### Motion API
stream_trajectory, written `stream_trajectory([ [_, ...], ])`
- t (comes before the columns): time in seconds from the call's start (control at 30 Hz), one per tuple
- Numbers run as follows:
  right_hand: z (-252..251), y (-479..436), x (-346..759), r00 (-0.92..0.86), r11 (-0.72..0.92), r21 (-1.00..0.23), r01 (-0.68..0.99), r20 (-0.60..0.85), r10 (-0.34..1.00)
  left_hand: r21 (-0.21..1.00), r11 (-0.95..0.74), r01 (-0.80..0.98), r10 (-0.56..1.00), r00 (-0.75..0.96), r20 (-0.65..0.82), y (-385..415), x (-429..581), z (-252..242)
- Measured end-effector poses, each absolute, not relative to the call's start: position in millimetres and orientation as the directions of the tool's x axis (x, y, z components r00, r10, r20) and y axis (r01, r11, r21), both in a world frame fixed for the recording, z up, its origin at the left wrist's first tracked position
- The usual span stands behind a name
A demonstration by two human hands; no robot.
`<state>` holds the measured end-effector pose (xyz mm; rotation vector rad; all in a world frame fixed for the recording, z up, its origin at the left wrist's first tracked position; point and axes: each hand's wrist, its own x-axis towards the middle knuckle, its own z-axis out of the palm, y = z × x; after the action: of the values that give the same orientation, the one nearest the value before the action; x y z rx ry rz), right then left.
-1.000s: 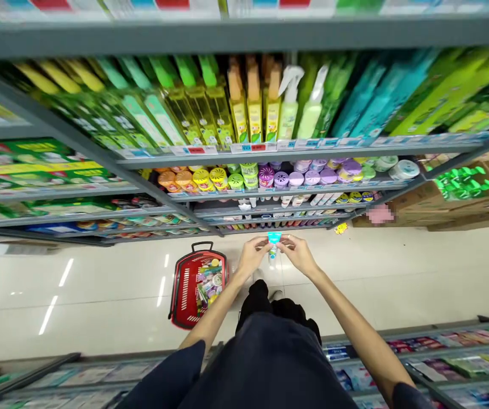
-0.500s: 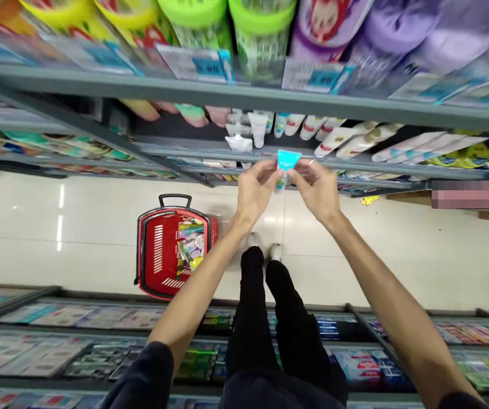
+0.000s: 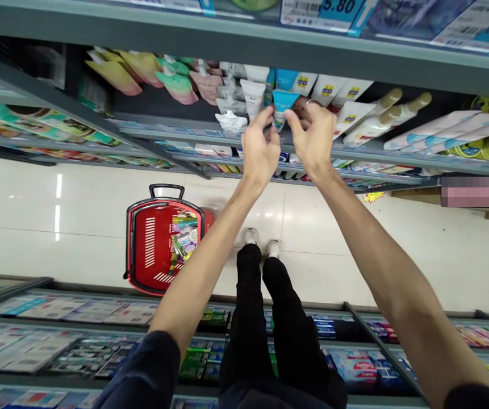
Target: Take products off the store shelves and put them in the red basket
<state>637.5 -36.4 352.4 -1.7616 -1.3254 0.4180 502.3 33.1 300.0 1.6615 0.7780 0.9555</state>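
My left hand (image 3: 259, 149) and my right hand (image 3: 312, 135) both pinch a small blue tube (image 3: 282, 107) by its flat end. The tube is raised against the front of a grey shelf (image 3: 171, 132) that holds a row of white and blue tubes (image 3: 329, 90). A ring shows on one finger of my right hand. Both arms stretch forward from dark sleeves.
A red shopping basket (image 3: 159, 241) with several packaged items stands on the white tiled floor left of my feet. Green, yellow and pink pouches (image 3: 150, 71) hang at the shelf's left. Price tags (image 3: 321, 10) line the shelf edge above. Low shelves of boxed goods (image 3: 74, 341) run along the bottom.
Both hands have carried the blue tube up and forward to the shelf of tubes. The view has closed in on that shelf, and the basket now sits lower left.
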Motion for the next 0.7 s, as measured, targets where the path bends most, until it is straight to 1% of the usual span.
stream_trajectory([
  [0.13,335.1,-26.7,636.9,0.438,-0.046,-0.833,0.551,0.242,0.866,0.971,-0.236,0.029,0.845,0.500,0.190,36.6,509.4,281.0],
  [0.27,336.6,-23.8,633.1,0.467,-0.105,-0.818,0.566,0.213,0.858,0.981,-0.192,0.010,0.834,0.528,0.157,36.5,511.7,282.7],
  [0.37,338.3,-27.3,631.5,0.456,-0.148,-0.795,0.588,0.175,0.873,0.991,-0.132,-0.003,0.841,0.529,0.114,34.9,511.8,284.5],
  [0.53,328.5,-32.8,629.5,0.426,-0.143,-0.804,0.578,0.147,0.893,1.000,0.004,-0.023,0.855,0.518,0.008,33.0,513.1,279.5],
  [0.7,314.7,-27.6,629.8,0.417,-0.188,-0.806,0.562,0.080,0.905,0.999,0.024,-0.025,0.854,0.521,-0.007,37.0,516.6,269.9],
])
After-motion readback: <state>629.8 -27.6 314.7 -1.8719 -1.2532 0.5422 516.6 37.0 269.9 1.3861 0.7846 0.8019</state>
